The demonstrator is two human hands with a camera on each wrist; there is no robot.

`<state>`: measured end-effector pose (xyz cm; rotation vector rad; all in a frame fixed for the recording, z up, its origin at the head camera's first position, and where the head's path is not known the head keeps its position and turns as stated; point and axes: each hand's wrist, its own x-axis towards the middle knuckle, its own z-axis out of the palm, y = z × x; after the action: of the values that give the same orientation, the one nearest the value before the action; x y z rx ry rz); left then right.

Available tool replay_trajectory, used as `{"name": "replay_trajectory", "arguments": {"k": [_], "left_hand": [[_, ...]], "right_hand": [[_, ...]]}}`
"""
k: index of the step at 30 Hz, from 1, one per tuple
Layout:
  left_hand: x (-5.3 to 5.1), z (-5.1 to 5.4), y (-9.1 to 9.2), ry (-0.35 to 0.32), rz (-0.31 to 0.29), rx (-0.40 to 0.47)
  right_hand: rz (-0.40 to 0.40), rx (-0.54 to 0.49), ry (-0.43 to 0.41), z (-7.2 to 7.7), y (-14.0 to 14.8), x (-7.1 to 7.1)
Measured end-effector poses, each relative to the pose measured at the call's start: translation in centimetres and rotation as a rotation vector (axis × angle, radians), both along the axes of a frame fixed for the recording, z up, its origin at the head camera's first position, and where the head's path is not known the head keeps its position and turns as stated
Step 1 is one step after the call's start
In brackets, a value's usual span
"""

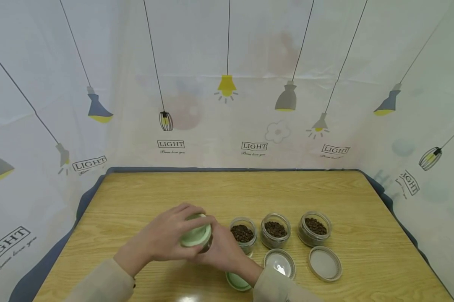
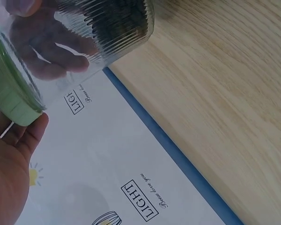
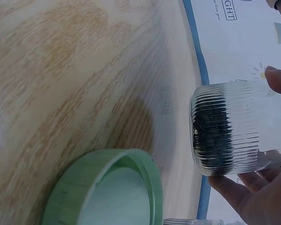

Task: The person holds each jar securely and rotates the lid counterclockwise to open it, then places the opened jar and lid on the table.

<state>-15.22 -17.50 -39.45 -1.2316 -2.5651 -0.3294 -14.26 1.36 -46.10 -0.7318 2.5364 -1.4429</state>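
Both hands hold a ribbed clear glass jar above the table, a dark layer in its bottom. Its green lid sits on the mouth. The left hand curls its fingers round the lid's rim, as the left wrist view also shows. Round the glass body, the right hand has its thumb on one side and its fingers on the other. Another green lid lies on the table under the right forearm.
Three open jars stand in a row to the right: a near jar, a middle jar and a far-right jar, all with dark brown beans. In front lie a shiny lid and a pale lid. A printed cloth surrounds the wooden table.
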Motion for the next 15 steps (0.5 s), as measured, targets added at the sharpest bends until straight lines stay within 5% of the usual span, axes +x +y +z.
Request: {"name": "replay_trajectory", "arguments": {"k": [15], "left_hand": [[0.6, -0.3, 1.2, 0.109, 0.188, -0.001]], "right_hand": [[0.026, -0.045, -0.023, 0.0, -0.3, 0.1]]}}
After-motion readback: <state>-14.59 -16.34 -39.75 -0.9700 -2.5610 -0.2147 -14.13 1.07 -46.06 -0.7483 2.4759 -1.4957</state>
